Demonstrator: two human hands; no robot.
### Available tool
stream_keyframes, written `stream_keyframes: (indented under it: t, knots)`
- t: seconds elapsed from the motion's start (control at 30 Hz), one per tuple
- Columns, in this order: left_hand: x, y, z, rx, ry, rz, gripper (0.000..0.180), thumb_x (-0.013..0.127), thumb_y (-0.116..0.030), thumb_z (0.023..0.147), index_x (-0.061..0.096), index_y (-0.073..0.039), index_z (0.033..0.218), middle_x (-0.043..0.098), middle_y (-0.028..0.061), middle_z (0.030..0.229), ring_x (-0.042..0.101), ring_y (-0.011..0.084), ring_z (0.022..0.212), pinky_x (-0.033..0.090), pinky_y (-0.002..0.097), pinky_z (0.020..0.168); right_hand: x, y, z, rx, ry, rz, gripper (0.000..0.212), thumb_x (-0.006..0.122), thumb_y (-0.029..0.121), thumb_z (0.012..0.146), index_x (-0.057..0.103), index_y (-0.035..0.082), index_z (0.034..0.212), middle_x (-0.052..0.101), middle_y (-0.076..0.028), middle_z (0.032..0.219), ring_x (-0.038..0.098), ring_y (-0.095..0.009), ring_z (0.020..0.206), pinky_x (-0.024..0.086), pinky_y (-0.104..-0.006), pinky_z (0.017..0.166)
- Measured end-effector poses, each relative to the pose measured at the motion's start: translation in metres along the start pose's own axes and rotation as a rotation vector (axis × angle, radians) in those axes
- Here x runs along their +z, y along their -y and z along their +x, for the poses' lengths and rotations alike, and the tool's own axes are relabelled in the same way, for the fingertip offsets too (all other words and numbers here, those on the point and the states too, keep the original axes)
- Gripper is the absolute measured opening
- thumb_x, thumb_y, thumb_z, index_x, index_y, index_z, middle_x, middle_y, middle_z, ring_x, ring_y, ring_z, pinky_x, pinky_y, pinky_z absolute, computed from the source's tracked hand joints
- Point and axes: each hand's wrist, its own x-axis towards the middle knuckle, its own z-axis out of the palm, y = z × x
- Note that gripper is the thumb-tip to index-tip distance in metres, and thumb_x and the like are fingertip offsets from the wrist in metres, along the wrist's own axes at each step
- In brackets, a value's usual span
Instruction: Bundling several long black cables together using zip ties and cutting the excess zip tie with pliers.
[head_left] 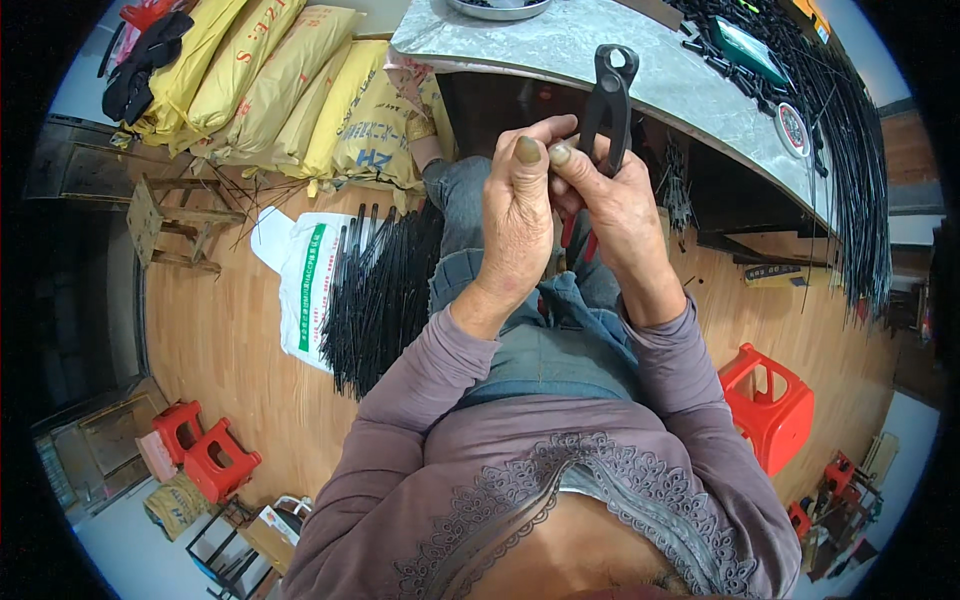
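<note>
In front of my chest, my two hands meet at the thumbs. My right hand [622, 200] is closed around a pair of pincers [609, 95], whose dark jaws point away from me and up; their red handles show below the palm. Close against it, my left hand [520, 200] has its thumb and fingers pressed together near the right thumb. Whatever sits between those fingertips is hidden or too small to name.
A grey marbled table [500, 42] stands ahead, with long black rods [850, 170] heaped at its right. More black rods [375, 300] lie on the floor at left beside a white sack [300, 285]. Stuffed yellow sacks [270, 90], a wooden stool [175, 220] and a red stool [775, 410] stand around.
</note>
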Motion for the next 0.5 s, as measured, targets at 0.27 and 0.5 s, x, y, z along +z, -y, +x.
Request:
stream_keyframes:
  t: [0.27, 0.5]
  knots:
    - [0.002, -0.003, 0.001, 0.026, -0.003, 0.002, 0.058, 0.034, -0.051, 0.098, 0.059, -0.001, 0.113, 0.052, -0.0007, 0.086, 0.045, 0.0035, 0.069, 0.040, 0.0179, 0.060, 0.016, 0.001, -0.009, -0.113, -0.158, -0.141, 0.018, 0.065, 0.020, 0.090, 0.062, 0.004, 0.082, 0.054, 0.003, 0.064, 0.046, -0.004, 0.055, 0.035, -0.0212, 0.049]
    - [0.003, -0.014, 0.002, 0.010, -0.143, -0.087, 0.060, 0.038, -0.055, 0.097, 0.060, 0.000, 0.102, 0.055, -0.0008, 0.077, 0.045, 0.0029, 0.062, 0.036, 0.0174, 0.052, 0.023, 0.003, -0.026, -0.318, -0.135, -0.537, 0.016, 0.057, 0.008, 0.089, 0.062, -0.004, 0.100, 0.061, -0.011, 0.070, 0.060, -0.019, 0.066, 0.049, -0.0315, 0.062]
